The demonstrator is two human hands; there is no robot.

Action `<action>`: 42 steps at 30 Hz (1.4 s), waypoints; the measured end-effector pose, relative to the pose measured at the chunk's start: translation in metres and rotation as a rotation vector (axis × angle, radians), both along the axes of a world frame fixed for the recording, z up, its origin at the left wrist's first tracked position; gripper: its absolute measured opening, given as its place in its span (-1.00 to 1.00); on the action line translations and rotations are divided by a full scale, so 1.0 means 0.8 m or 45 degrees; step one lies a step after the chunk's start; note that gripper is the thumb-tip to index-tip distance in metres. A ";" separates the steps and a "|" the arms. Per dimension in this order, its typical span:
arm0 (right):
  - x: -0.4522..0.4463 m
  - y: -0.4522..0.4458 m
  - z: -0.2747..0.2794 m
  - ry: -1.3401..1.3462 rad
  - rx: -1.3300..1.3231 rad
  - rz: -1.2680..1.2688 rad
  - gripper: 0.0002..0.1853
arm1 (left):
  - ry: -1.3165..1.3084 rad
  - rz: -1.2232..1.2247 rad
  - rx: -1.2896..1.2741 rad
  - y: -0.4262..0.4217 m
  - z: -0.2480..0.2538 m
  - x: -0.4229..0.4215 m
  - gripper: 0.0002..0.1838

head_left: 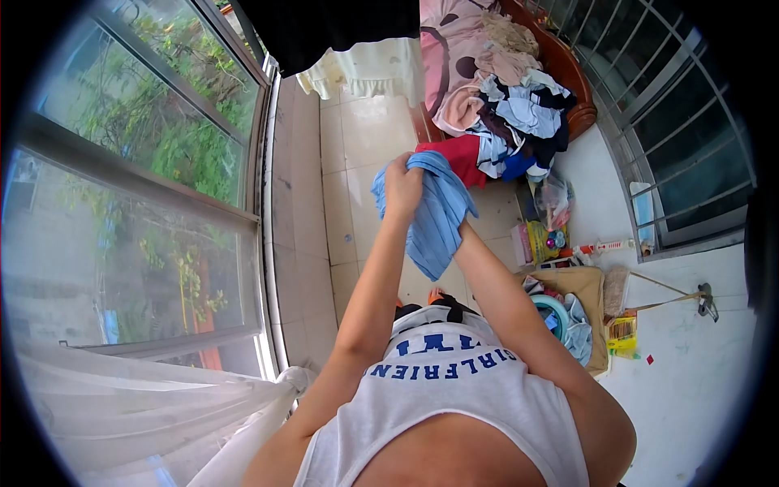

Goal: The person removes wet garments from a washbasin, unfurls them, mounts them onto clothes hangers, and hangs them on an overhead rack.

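Note:
A light-blue piece of clothing (438,219), crumpled and hanging in folds, is held out in front of my body. My left hand (403,191) is closed around its upper left part, knuckles facing up. On the other side, my right wrist (467,242) goes in under the fabric. The cloth covers my right hand, so its fingers are hidden. Which kind of garment it is cannot be made out from the folds.
Ahead, a bed (434,122) carries a heap of clothes (531,114), with a red cloth (461,158) at its near edge. To the right stand a tan bin (596,284) with clothes and a barred window (690,122). Large glass windows (154,235) line the left side.

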State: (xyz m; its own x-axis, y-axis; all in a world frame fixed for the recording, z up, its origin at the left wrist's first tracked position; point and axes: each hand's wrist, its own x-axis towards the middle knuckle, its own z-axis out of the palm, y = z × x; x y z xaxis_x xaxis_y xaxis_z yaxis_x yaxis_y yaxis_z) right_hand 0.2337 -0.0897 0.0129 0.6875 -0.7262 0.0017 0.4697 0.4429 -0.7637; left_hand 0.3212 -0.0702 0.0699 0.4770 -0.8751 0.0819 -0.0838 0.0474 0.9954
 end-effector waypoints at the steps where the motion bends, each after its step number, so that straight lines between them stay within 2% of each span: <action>1: 0.001 0.000 0.003 0.000 -0.002 0.002 -0.43 | 0.000 0.002 -0.002 0.002 0.007 0.000 -0.73; 4: 0.001 -0.001 0.011 0.013 -0.027 -0.001 -0.44 | 0.052 -0.053 0.039 0.012 0.019 0.000 -0.78; 7: 0.000 -0.004 0.016 0.043 -0.089 -0.027 -0.45 | -0.229 -0.269 0.070 0.021 0.015 -0.017 -0.76; 10: 0.006 -0.020 0.023 0.097 -0.198 -0.079 -0.46 | -0.365 -0.266 0.058 0.030 0.027 -0.031 -0.75; 12: 0.012 -0.031 0.027 0.133 -0.264 -0.116 -0.47 | -0.488 -0.218 0.175 0.036 0.048 -0.033 -0.73; 15: 0.023 -0.044 0.031 0.170 -0.359 -0.165 -0.48 | -0.554 -0.087 0.204 0.040 0.051 -0.032 -0.72; 22: 0.033 -0.047 0.043 0.246 -0.510 -0.242 -0.51 | -0.523 -0.106 0.292 0.053 0.060 -0.029 -0.70; 25: 0.028 -0.040 0.049 0.289 -0.591 -0.284 -0.52 | -0.582 -0.183 0.316 0.051 0.054 -0.028 -0.67; 27: 0.023 -0.034 0.055 0.324 -0.665 -0.323 -0.53 | -0.648 -0.378 0.157 0.051 0.044 -0.022 -0.58; 28: 0.022 -0.032 0.058 0.341 -0.703 -0.343 -0.53 | -0.596 -0.509 0.126 0.048 0.033 -0.011 -0.52; 29: 0.021 -0.031 0.063 0.361 -0.748 -0.363 -0.54 | -0.596 -0.515 0.129 0.049 0.037 0.000 -0.52; 31: 0.017 -0.036 0.074 0.407 -0.841 -0.402 -0.54 | 0.160 -0.854 -0.127 0.053 0.048 0.024 -0.53; 33: 0.012 -0.044 0.089 0.446 -0.937 -0.434 -0.55 | 0.117 -0.635 -0.119 0.049 0.062 0.044 -0.53; 34: 0.011 -0.047 0.096 0.462 -0.980 -0.450 -0.55 | 0.077 -0.300 -0.165 0.028 0.034 0.052 -0.61; 35: 0.010 -0.047 0.101 0.478 -1.019 -0.460 -0.56 | 0.079 -0.298 -0.161 0.020 0.030 0.055 -0.61; 37: 0.012 -0.052 0.110 0.506 -1.083 -0.480 -0.56 | -1.289 0.261 -0.236 0.010 0.024 0.055 -0.73; 38: 0.013 -0.055 0.114 0.516 -1.103 -0.486 -0.57 | -1.201 0.335 -0.313 0.008 0.023 0.053 -0.85; 39: 0.017 -0.058 0.118 0.520 -1.134 -0.495 -0.57 | -1.200 0.338 -0.332 0.004 0.023 0.055 -0.85; 41: 0.014 -0.055 0.124 0.541 -1.159 -0.513 -0.58 | -0.038 0.136 -0.259 0.015 0.021 0.058 -0.84; 42: 0.012 -0.056 0.127 0.548 -1.178 -0.518 -0.58 | -0.092 0.105 -0.205 0.020 0.020 0.061 -0.77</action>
State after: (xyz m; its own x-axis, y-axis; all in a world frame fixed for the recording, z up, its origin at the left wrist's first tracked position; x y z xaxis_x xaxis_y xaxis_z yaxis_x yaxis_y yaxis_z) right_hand 0.2430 -0.1348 0.1149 0.4706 -0.7404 0.4800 0.0653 -0.5133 -0.8557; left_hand 0.3698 -0.0544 0.0857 0.5344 -0.8061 0.2541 -0.1653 0.1952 0.9667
